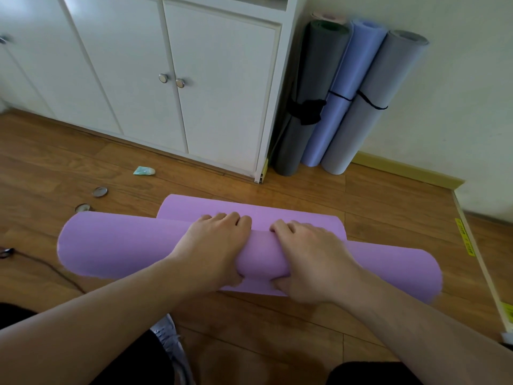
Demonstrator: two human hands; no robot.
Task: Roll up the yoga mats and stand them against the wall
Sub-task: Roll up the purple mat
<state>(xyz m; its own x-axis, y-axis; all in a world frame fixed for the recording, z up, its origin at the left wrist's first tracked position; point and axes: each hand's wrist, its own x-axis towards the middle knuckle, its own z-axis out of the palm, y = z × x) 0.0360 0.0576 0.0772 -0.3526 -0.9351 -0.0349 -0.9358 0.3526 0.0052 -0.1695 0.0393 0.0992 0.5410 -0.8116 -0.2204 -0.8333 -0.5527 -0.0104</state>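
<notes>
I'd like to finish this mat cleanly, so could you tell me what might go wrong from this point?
1. The purple mat looks skewed: its roll lies at an angle to the flat tail, so it may end up coned and stand badly.
2. The left hand and right hand both grip near the middle, so the ends may loosen.
3. It shows no tie like the standing grey mat has, so it could unroll once released.

A room in a home is shown: a wooden plank floor (pixel 277 323), white built-in cabinets (pixel 172 79) with round metal knobs, a plain painted wall (pixel 458 93), and rolled mats (pixel 341 98) stood in the corner.
</notes>
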